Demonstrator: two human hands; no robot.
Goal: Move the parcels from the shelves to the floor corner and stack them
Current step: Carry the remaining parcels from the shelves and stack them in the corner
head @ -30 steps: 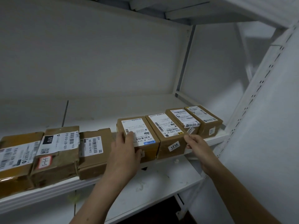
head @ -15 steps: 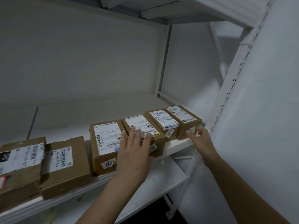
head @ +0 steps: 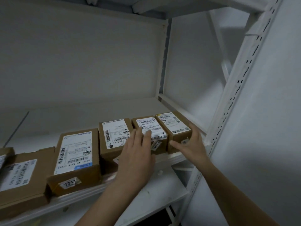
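Note:
Several brown cardboard parcels with white labels stand in a row on the white shelf. My right hand touches the rightmost parcel: the fingers lie against its right side and the thumb stretches across its front face. My left hand rests flat, fingers straight, on the top front of the second parcel from the right. To the left stand a third parcel, a larger parcel tagged 7211 and another parcel at the frame's edge.
A perforated white upright of the rack runs close to the right of my right hand. A grey wall stands beyond it. Another shelf board lies below and one above. The back of the shelf holds nothing.
The view has shifted right along the row. My left hand moved from the third parcel to the second from the right, and my right hand closed in on the rightmost parcel's corner.

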